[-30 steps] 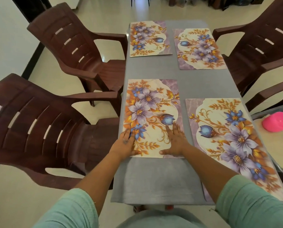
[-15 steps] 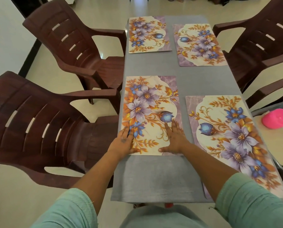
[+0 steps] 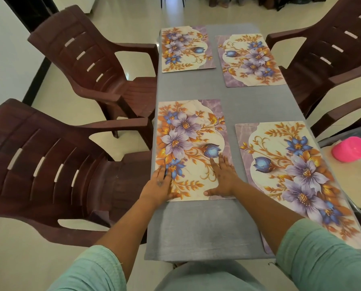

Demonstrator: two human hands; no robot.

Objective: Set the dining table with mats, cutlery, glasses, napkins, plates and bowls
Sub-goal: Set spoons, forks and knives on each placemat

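The left hand (image 3: 159,186) is laid flat on the near left corner of the near-left mat (image 3: 191,148), fingers straight and pointing away, the thumb close to the mat's near edge; the right hand (image 3: 223,177) is pressed flat on the near right part of the same mat, fingers spread and the thumb stretched out along the near edge. Nothing is gripped by either hand; the mat is only held down under the palms. This mat lies on the grey table (image 3: 200,229) at its left edge, lengthwise away from the person. It is judged to be thin, light and somewhat flexible, with a smooth printed face that is likely to slide on the table top, so it is best shifted by flat pressure as here, or taken by a corner or edge if it is to be lifted. A second mat (image 3: 297,177) lies just to the right, apart from the first, its near end partly hidden by a green sleeve (image 3: 322,255). Two more mats are set at the far end, one on the left (image 3: 186,49) and one on the right (image 3: 250,59). Brown plastic chairs (image 3: 56,162) stand along both sides, close to the table. A pink round object (image 3: 350,147) rests on a separate surface at the right. No cutlery, glasses, napkins, plates or bowls are seen.
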